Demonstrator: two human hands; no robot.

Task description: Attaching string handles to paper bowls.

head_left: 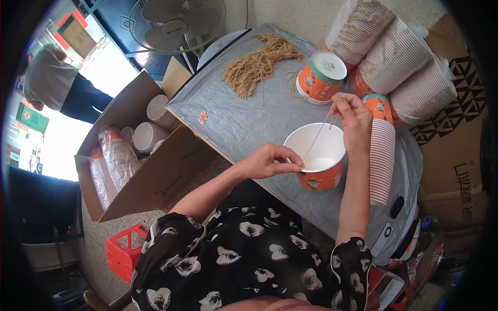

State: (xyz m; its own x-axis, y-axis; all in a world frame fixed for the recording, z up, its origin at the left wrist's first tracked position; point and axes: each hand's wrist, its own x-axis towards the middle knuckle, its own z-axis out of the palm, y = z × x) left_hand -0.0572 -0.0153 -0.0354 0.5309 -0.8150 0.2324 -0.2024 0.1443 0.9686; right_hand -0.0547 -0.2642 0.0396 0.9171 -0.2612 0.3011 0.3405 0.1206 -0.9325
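Observation:
An orange paper bucket (pixel 320 179) with a white inside stands upright at the table's near edge, its mouth facing me. My left hand (pixel 271 160) is closed in a pinch at the bucket's left rim, on one end of a thin tan string (pixel 315 141). The string runs taut across the mouth up to my right hand (pixel 354 118). That hand is raised over the far right rim, thumb and fingertips pinched on the string. Whether the string passes through the bucket's wall, I cannot tell. Behind it, another orange bucket (pixel 322 78) stands upside down.
A bundle of tan strings (pixel 259 63) lies on the grey-covered table (pixel 233 122). To the right are a nested bucket stack (pixel 381 160) and plastic-wrapped stacks (pixel 397 54). An open carton (pixel 150 181) with wrapped cups, a red stool (pixel 124 252), a fan (pixel 176 26) and a person (pixel 54 78) are left.

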